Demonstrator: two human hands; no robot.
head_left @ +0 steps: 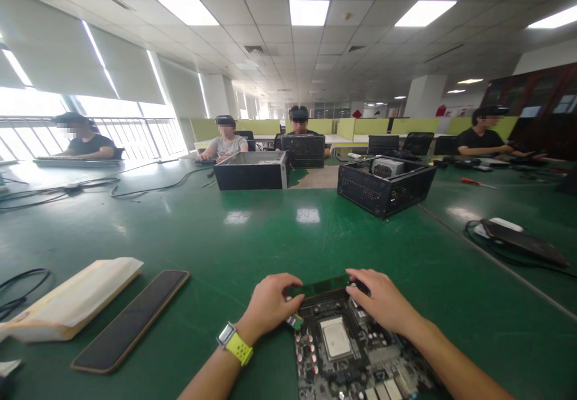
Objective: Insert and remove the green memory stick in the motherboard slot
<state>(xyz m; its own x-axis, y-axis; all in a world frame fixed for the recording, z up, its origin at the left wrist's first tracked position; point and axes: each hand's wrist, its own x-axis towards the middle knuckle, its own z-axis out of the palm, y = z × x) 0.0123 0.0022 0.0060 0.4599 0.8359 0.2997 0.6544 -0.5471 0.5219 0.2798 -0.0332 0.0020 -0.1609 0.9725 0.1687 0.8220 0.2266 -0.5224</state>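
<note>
A motherboard (336,337) lies on the green table in front of me, with a silver processor (335,337) in its socket. At its far edge a thin, dark strip (327,286), which looks like a memory stick, stretches between my hands. My left hand (273,304), with a yellow-strapped watch (235,344) on its wrist, has thumb and fingers bent around the strip's left end. Around the right end curl the thumb and fingers of my right hand (381,301). A small green piece (295,322) shows below my left thumb. Exact fingertip contact is blurred.
To the left lie a phone (130,322), a paper packet (76,301) and black cables (72,188). Computer cases (252,171) (383,186) stand farther back. At right are a dark device with a cable (518,240) and a screwdriver (478,182). Several people sit around the table.
</note>
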